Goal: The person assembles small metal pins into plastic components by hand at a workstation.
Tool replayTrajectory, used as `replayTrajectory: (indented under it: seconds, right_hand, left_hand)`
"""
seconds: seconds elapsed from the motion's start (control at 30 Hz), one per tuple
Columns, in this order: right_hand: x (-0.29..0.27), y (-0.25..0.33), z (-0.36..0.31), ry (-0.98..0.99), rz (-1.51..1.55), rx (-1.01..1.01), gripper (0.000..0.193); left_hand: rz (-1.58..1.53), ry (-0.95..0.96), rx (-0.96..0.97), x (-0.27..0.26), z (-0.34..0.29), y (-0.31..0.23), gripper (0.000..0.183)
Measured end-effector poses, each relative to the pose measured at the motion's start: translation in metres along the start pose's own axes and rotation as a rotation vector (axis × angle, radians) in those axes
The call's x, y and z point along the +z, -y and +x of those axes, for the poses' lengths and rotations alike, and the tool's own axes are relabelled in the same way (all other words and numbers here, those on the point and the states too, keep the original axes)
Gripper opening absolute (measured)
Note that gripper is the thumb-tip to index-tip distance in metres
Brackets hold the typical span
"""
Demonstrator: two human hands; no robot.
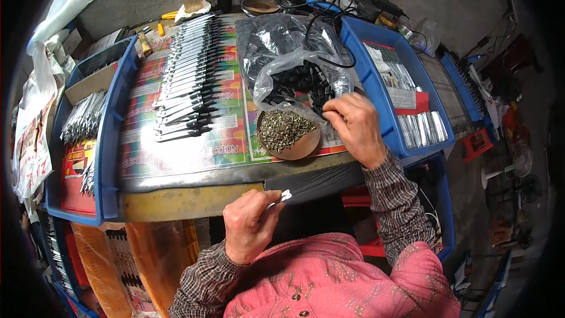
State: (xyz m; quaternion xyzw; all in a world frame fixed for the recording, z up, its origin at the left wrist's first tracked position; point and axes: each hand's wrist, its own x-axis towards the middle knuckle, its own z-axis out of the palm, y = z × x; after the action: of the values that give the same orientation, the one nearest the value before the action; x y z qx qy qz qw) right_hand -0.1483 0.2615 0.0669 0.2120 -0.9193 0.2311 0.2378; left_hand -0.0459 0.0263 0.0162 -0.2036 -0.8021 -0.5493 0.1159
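My left hand (pixel 250 224) is closed near the table's front edge, pinching a slim silver-white metal piece (pixel 286 195) whose end with small holes sticks out past the fingers. My right hand (pixel 358 123) is at the near right side of an open clear plastic bag (pixel 273 70) of black parts (pixel 303 79). Its thumb and fingertips are pressed together; whatever they hold is hidden. Just left of it, a round shallow dish (pixel 304 146) carries a heap of tiny brass-coloured metal pieces (pixel 282 129). Slim silver-and-black pen-like pieces (pixel 191 76) lie in a long row further left.
Blue bins stand on both sides: the left bin (pixel 112 159) and the right bin (pixel 376 106) hold bundled silver pieces. A black cable (pixel 321 53) droops over the plastic. At the back are a glass jar (pixel 192 0) and a tape roll (pixel 260 5).
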Motion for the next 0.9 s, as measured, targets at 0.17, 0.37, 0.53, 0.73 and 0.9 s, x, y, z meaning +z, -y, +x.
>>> replayTrajectory:
  seconds: [0.17, 0.37, 0.53, 0.73, 0.9]
  right_hand:
    - [0.013, -0.016, 0.011, 0.119, -0.239, -0.056, 0.012]
    - [0.018, -0.034, 0.011, 0.244, -0.281, -0.07, 0.016]
    - [0.023, -0.029, 0.015, 0.277, -0.275, -0.019, 0.015]
    - [0.022, -0.026, 0.011, 0.147, -0.112, 0.075, 0.016]
    - [0.01, -0.009, 0.001, -0.002, 0.138, 0.18, 0.016]
  left_hand:
    - [0.011, -0.025, 0.019, -0.002, 0.002, 0.005, 0.018]
    - [0.016, -0.023, 0.005, -0.004, 0.005, 0.008, 0.017]
    - [0.008, -0.022, -0.008, -0.004, 0.005, 0.009, 0.016]
    - [0.009, -0.021, -0.003, -0.003, 0.005, 0.008, 0.016]
    - [0.006, -0.018, -0.008, -0.003, 0.002, 0.006, 0.015]
